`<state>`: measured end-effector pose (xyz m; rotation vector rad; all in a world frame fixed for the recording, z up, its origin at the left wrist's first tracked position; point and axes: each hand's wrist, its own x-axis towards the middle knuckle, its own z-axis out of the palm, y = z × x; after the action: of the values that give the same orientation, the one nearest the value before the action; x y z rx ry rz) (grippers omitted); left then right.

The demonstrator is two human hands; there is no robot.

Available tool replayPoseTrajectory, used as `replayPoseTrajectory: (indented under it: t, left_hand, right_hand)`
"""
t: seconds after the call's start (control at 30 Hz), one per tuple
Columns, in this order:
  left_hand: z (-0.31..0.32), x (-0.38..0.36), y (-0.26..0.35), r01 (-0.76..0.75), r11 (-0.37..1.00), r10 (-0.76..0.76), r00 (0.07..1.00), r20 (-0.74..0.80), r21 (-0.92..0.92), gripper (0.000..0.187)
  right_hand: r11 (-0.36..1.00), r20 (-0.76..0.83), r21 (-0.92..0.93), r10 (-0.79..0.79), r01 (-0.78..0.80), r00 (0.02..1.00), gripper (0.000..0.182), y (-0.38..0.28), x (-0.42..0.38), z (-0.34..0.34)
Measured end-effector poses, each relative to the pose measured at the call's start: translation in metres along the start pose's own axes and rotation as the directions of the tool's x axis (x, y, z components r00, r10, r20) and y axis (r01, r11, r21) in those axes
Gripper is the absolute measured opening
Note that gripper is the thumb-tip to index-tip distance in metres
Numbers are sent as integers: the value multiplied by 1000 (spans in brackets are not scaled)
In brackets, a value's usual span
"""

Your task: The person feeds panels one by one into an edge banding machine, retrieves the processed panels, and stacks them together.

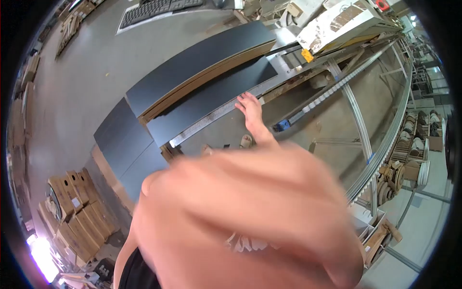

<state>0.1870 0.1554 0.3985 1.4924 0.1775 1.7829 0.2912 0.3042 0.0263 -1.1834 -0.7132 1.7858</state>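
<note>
My right hand [250, 111] is by the metal rail [207, 120] at the near edge of a dark panel [216, 91]. Its fingers are apart and hold nothing visible. Very close to the camera, my left hand [250, 192] is large and smeared by motion, covering the lower middle of the view. How its fingers lie, and whether they hold anything, cannot be made out. Beyond the rail, more dark panels [192, 58] with brown edges lie stacked. Another dark panel [125, 139] is to their left.
A white machine housing [341, 24] with a yellow part stands at the upper right. A long roller rail [332, 91] with a blue end runs below it. Stacked cardboard [82, 216] is at lower left, a keyboard [159, 9] at the top.
</note>
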Motion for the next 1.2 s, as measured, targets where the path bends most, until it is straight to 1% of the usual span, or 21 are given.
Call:
replayPoseTrajectory:
  t: [0.03, 0.07, 0.1, 0.13, 0.17, 0.2, 0.23, 0.27, 0.33, 0.43, 0.53, 0.57, 0.67, 0.7, 0.8, 0.83, 0.93, 0.97, 1.03, 1.1, 1.2]
  left_hand:
    - [-15, -14, 4, 41, 992, -32, 997, -75, 119, 26]
    - [-35, -28, 2, 136, 959, -98, 983, -158, 251, 26]
    - [-57, -55, 0, 292, 883, -195, 941, -277, 367, 27]
    - [-87, -85, -4, 447, 755, -299, 886, -355, 479, 31]
    - [-100, -118, -11, 688, 604, -363, 687, -629, 402, 21]
    - [-127, -162, -18, 761, 528, -355, 602, -715, 378, 22]
    - [-149, -205, -17, 846, 428, -348, 480, -805, 319, 22]
    - [-168, -248, -15, 912, 328, -322, 352, -879, 245, 22]
    - [-196, -328, -9, 951, 179, -192, 286, -939, 253, 25]
    - [-204, -357, -5, 975, 38, -104, 221, -970, 218, 30]
    - [-207, -355, -22, 972, 76, -99, 229, -968, 222, 32]
    - [-213, -362, -28, 966, 28, -88, 258, -962, 257, 32]
    - [-227, -379, -35, 957, 79, -63, 285, -956, 280, 36]
    - [-232, -384, -36, 956, 200, -80, 235, -969, 215, 33]
    - [-224, -352, -32, 950, 312, -156, 66, -986, 14, 33]
    - [-228, -350, -34, 959, 282, -204, 59, -977, -1, 32]
    - [-227, -336, -50, 936, 346, -294, 47, -955, -61, 33]
    - [-224, -328, -56, 936, 348, -300, 55, -952, -55, 32]
    - [-220, -315, -70, 903, 415, -347, 45, -937, -110, 32]
    - [-218, -306, -88, 866, 469, -382, 21, -924, -175, 30]
    - [-213, -284, -115, 850, 471, -442, -5, -897, -237, 27]
  right_hand:
    - [1000, 15, 12, 16, -16, 1000, 59, 4, -2, 0]
    - [999, 32, 28, 28, -28, 999, 59, 8, -3, 4]
    - [999, 62, 20, 41, -43, 997, 58, 7, -13, 11]
    - [997, 71, 19, 67, -68, 995, 58, 4, -24, 21]
    - [996, 79, 17, 91, -93, 993, 58, 1, -35, 32]
    - [993, 85, 14, 115, -116, 990, 58, 0, -40, 39]
    - [989, 74, 71, 125, -130, 989, 58, 7, -39, 40]
    - [992, 46, 60, 112, -115, 993, 57, 10, -37, 42]
    - [995, -7, 34, 94, -94, 996, 56, 15, -33, 45]
    - [996, -30, -11, 90, -91, 995, 50, 14, -30, 50]
    - [997, -49, -23, 73, -74, 996, 44, 18, -25, 51]
    - [997, -66, -30, 73, -75, 995, 39, 18, -25, 51]
    - [997, -88, -36, 72, -75, 994, 27, 18, -20, 52]
    - [996, -82, -33, 78, -80, 994, 23, 18, -19, 50]
    - [996, -121, -25, 84, -87, 989, 15, 12, -15, 49]
    - [996, -141, -22, 83, -87, 987, 12, 9, -12, 47]
    - [994, -204, -69, 70, -86, 976, 13, -5, 6, 35]
    - [993, -214, -73, 74, -92, 974, 15, -11, 13, 29]
    - [992, -236, -76, 82, -102, 968, 19, -24, 27, 15]
    - [998, -263, -46, 39, -53, 964, 17, -36, 40, 4]
    - [998, -292, -55, 2, -19, 956, 9, -55, 61, -16]
